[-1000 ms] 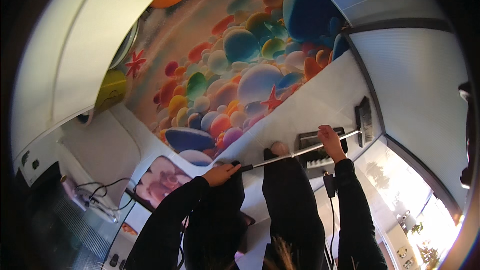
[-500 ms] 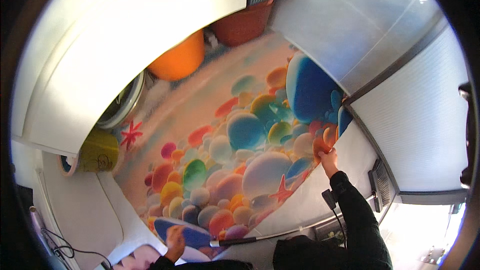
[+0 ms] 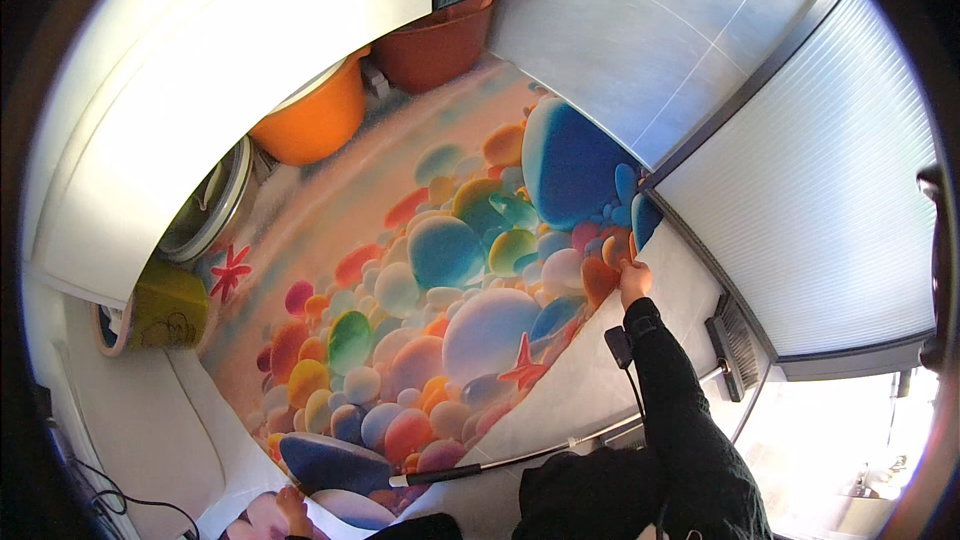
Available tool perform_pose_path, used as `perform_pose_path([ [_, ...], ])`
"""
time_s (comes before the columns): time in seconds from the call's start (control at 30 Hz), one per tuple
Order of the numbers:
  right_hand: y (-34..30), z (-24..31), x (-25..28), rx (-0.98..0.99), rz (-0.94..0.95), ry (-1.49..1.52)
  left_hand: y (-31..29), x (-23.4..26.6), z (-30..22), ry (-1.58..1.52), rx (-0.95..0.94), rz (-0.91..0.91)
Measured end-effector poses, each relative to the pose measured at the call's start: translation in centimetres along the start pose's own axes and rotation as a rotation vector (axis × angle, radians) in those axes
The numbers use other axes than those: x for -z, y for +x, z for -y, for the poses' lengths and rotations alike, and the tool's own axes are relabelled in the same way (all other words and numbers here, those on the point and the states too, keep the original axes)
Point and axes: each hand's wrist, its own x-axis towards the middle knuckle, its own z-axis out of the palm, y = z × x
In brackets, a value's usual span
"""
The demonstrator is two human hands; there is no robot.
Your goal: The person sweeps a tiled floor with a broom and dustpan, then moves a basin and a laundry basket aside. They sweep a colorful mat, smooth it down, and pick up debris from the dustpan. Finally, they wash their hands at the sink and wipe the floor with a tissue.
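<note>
Along the far left, a black cable [image 3: 130,500] is looping near the lower rim, while above it a yellow-green bin [image 3: 185,298] is sitting by the left border of a large printed mat [image 3: 430,285], which is covering the middle of the floor with a picture of colourful pebbles. Next, a dark round-rimmed object [image 3: 212,200], an orange basin [image 3: 320,120] and a red-brown basin [image 3: 440,45] are crowding the mat's far side. Low down, the left hand [image 3: 292,512] is hovering or resting at the near-left edge, over a pink flower mat [image 3: 262,515]; whether its grip is closed, one cannot tell. Centrally, the printed mat is looking thin, flexible and fairly light, probably smooth enough to slip, more likely to crease than break; pinching well-separated points along its border seems the surest hold. Across the near edge, a pole's black handle [image 3: 440,474] is getting in the way, touching or just above. Farther right, the right hand [image 3: 635,285] is pinching the border, its grip closed on it. Beyond, a dark brush head [image 3: 735,342] is lying below a ribbed panel [image 3: 815,200], whose frame is hemming in the right corner.
</note>
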Motion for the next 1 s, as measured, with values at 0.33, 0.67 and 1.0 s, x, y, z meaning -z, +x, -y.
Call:
perform_pose_path([
  [0.33, 2.2, 2.3, 1.0, -0.017, 0.063, 0.062, -2.0, -3.8, -2.7, 0.080, -0.132, 0.194],
  [0.67, 2.6, 2.6, 2.0, 0.056, 0.098, 0.035, -2.0, -3.2, -2.5, 0.120, -0.070, 0.181],
  [1.0, 4.5, 1.3, 1.3, 0.210, 0.063, -0.358, -1.4, -3.5, -2.0, 0.085, -0.152, 0.126],
])
